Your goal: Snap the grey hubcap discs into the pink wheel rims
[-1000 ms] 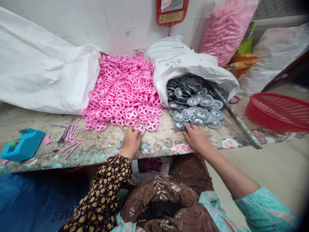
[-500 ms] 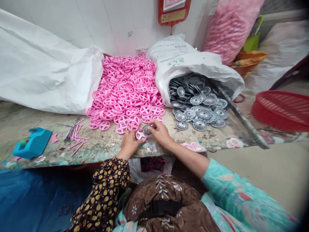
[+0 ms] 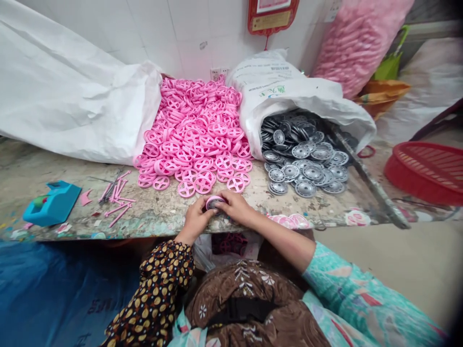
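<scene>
Between both hands, just above the near edge of the worn table, is a pink wheel [image 3: 214, 198] with a grey disc [image 3: 214, 204] set against its face. My left hand [image 3: 197, 217] is closed on the wheel's left side. From the other side my right hand [image 3: 233, 207] grips it, thumb pressing on the disc. Beyond the hands spreads a big heap of pink spoked wheels [image 3: 202, 140]. To its right, grey discs [image 3: 306, 171] spill from the mouth of a white sack [image 3: 289, 86].
A blue tape dispenser [image 3: 54, 205] and pink rods [image 3: 117, 197] lie at the left. Another white sack [image 3: 79, 96] stretches behind them. Flat pink pieces [image 3: 289, 221] rest at the table's edge. A long bar [image 3: 372, 180] leans from the disc sack; a red basket [image 3: 427, 168] stands farther right.
The grey disc, held apart by the right hand before, is now against the pink wheel. Both hands have come together around the pair. The camera view has shifted slightly.
</scene>
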A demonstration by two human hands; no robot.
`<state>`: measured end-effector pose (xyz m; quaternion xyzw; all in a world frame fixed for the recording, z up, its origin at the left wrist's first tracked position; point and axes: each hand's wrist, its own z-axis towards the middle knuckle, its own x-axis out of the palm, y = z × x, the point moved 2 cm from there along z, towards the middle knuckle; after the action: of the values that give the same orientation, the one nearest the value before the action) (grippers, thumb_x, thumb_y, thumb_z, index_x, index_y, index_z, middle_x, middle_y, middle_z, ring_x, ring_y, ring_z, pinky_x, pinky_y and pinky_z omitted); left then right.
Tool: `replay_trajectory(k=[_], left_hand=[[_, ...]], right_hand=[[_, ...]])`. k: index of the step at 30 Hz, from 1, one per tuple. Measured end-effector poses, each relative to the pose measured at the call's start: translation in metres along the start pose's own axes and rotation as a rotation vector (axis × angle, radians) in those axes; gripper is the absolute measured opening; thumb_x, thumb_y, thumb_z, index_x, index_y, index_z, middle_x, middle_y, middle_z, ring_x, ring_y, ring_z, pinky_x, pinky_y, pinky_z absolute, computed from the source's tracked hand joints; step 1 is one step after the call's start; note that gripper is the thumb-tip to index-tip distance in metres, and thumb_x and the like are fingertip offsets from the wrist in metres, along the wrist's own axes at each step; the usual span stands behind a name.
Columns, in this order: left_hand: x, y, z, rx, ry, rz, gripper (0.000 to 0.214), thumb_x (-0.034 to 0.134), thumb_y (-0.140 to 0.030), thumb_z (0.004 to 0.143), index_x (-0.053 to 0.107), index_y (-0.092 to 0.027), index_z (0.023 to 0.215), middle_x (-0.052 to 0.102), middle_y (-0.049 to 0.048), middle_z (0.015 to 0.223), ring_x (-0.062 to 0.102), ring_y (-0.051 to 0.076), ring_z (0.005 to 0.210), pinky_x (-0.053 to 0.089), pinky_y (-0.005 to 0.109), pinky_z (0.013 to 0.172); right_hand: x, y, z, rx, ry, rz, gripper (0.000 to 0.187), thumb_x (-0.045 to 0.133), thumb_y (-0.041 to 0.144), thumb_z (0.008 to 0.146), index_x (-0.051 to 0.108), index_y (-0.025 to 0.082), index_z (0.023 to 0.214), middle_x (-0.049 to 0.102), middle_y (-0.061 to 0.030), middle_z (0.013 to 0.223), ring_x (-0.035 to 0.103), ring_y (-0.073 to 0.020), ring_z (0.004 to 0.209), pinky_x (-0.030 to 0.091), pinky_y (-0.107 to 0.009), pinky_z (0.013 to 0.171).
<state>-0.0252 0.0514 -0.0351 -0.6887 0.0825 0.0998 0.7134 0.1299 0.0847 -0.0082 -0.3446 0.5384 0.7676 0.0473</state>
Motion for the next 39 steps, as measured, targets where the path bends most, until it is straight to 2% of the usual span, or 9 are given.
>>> replay_trajectory(k=[9, 14, 16, 19, 22, 27, 30, 35, 39], left_hand=[[-0.003, 0.001, -0.003, 0.050, 0.077, 0.029, 0.028, 0.067, -0.022, 0.066, 0.067, -0.020, 0.093, 0.067, 0.0018, 0.088, 0.059, 0.018, 0.086, 0.044, 0.031, 0.083], [-0.014, -0.009, -0.007, -0.061, 0.221, -0.268, 0.040, 0.069, -0.025, 0.067, 0.065, -0.020, 0.106, 0.067, 0.0067, 0.098, 0.060, 0.020, 0.096, 0.044, 0.032, 0.087], [-0.016, -0.009, -0.004, -0.053, 0.102, -0.289, 0.039, 0.067, -0.028, 0.069, 0.064, -0.019, 0.107, 0.065, 0.0065, 0.099, 0.059, 0.018, 0.096, 0.045, 0.030, 0.086], [-0.015, -0.007, 0.006, 0.008, -0.244, -0.063, 0.036, 0.065, -0.033, 0.071, 0.061, -0.018, 0.104, 0.059, 0.0055, 0.098, 0.058, 0.015, 0.085, 0.047, 0.028, 0.078], [-0.012, -0.016, 0.020, 0.183, -0.471, 0.364, 0.044, 0.064, -0.033, 0.074, 0.055, -0.020, 0.115, 0.049, 0.0109, 0.116, 0.053, 0.022, 0.103, 0.046, 0.034, 0.085], [-0.007, -0.030, 0.046, 0.184, -0.284, 0.862, 0.053, 0.063, -0.033, 0.074, 0.051, -0.019, 0.124, 0.050, 0.0147, 0.114, 0.047, 0.032, 0.112, 0.039, 0.045, 0.094], [-0.010, -0.033, 0.051, 0.123, -0.272, 0.946, 0.051, 0.063, -0.038, 0.073, 0.053, -0.018, 0.118, 0.053, 0.0149, 0.108, 0.050, 0.033, 0.107, 0.041, 0.044, 0.088], [-0.018, -0.026, 0.042, -0.010, -0.229, 0.810, 0.041, 0.061, -0.037, 0.074, 0.053, -0.020, 0.111, 0.062, 0.0079, 0.089, 0.060, 0.026, 0.088, 0.045, 0.036, 0.076], [-0.015, -0.018, 0.024, -0.192, -0.115, 0.204, 0.025, 0.062, -0.028, 0.073, 0.056, -0.019, 0.096, 0.062, 0.0010, 0.072, 0.060, 0.016, 0.060, 0.048, 0.027, 0.059]], right_hand=[[0.009, -0.007, -0.009, 0.110, -0.107, 0.087, 0.009, 0.058, 0.023, 0.077, 0.062, 0.018, 0.085, 0.062, 0.0026, 0.075, 0.053, -0.0135, 0.071, 0.037, -0.023, 0.064], [0.005, 0.004, -0.051, 0.015, 0.198, -0.012, 0.010, 0.059, 0.024, 0.079, 0.064, 0.021, 0.087, 0.064, 0.0019, 0.075, 0.056, -0.0138, 0.069, 0.037, -0.023, 0.061], [0.005, 0.013, -0.078, -0.118, 0.324, -0.220, 0.012, 0.058, 0.021, 0.080, 0.066, 0.022, 0.089, 0.065, -0.0012, 0.078, 0.056, -0.0147, 0.069, 0.037, -0.024, 0.060], [0.003, 0.021, -0.107, -0.258, 0.348, -0.470, 0.024, 0.056, 0.022, 0.083, 0.065, 0.020, 0.105, 0.064, -0.0069, 0.088, 0.057, -0.0167, 0.073, 0.038, -0.026, 0.062], [-0.015, 0.016, -0.111, -0.282, 0.258, -0.533, 0.026, 0.049, 0.027, 0.089, 0.063, 0.020, 0.109, 0.063, -0.0070, 0.088, 0.056, -0.0176, 0.077, 0.041, -0.028, 0.067], [-0.086, -0.025, -0.080, 0.064, -0.203, -0.732, 0.028, 0.043, 0.028, 0.092, 0.064, 0.014, 0.103, 0.064, -0.0128, 0.095, 0.055, -0.0227, 0.089, 0.041, -0.033, 0.079], [-0.113, -0.051, -0.067, 0.392, -0.311, -0.906, 0.034, 0.044, 0.034, 0.090, 0.062, 0.010, 0.106, 0.062, -0.0180, 0.097, 0.055, -0.0271, 0.089, 0.040, -0.037, 0.077], [-0.105, -0.067, -0.065, 0.410, -0.317, -0.867, 0.041, 0.050, 0.040, 0.086, 0.058, 0.013, 0.115, 0.056, -0.0156, 0.101, 0.053, -0.0276, 0.094, 0.040, -0.035, 0.079], [-0.096, -0.075, -0.062, 0.400, -0.332, -0.622, 0.053, 0.064, 0.045, 0.073, 0.055, 0.017, 0.117, 0.054, -0.0106, 0.101, 0.052, -0.0263, 0.097, 0.040, -0.033, 0.080]])
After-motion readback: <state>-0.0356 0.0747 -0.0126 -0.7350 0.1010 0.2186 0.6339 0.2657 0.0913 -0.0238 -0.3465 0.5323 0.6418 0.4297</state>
